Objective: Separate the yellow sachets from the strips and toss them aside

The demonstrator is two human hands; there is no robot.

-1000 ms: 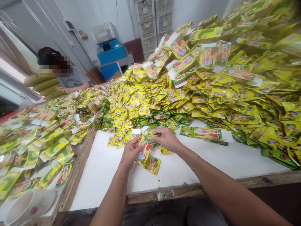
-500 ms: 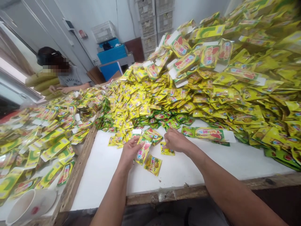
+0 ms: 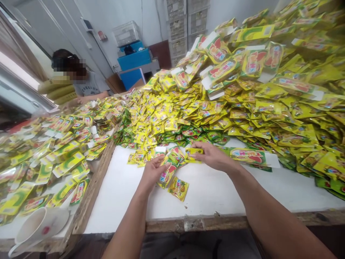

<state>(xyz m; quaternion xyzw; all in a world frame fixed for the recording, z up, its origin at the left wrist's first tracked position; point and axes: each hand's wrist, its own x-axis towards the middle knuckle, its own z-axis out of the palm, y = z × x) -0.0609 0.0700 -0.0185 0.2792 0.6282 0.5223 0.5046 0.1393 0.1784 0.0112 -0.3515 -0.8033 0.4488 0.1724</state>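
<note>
My left hand [image 3: 153,173] is closed on a yellow-green printed box [image 3: 167,172], which is tilted, its upper end beside several sachets. Between the fingers and thumb of my right hand [image 3: 208,155] is a small yellow sachet [image 3: 192,154], held just to the right of that box. Another yellow sachet [image 3: 178,188] lies on the white tabletop [image 3: 215,196], below the box. Right of my right hand, a flat printed box [image 3: 248,156] with a white end flap lies at the foot of the pile.
A tall pile of yellow sachets [image 3: 242,118] rises behind my hands, with boxes on top. Past a wooden divider [image 3: 98,180], many boxes [image 3: 68,163] cover the left side. A white jug [image 3: 40,226] stands front left. Another person [image 3: 88,84] sits at the far left.
My right hand has picked the yellow sachet up from the tabletop and lifted it toward the box. My left hand still holds the box. The view has shifted slightly.
</note>
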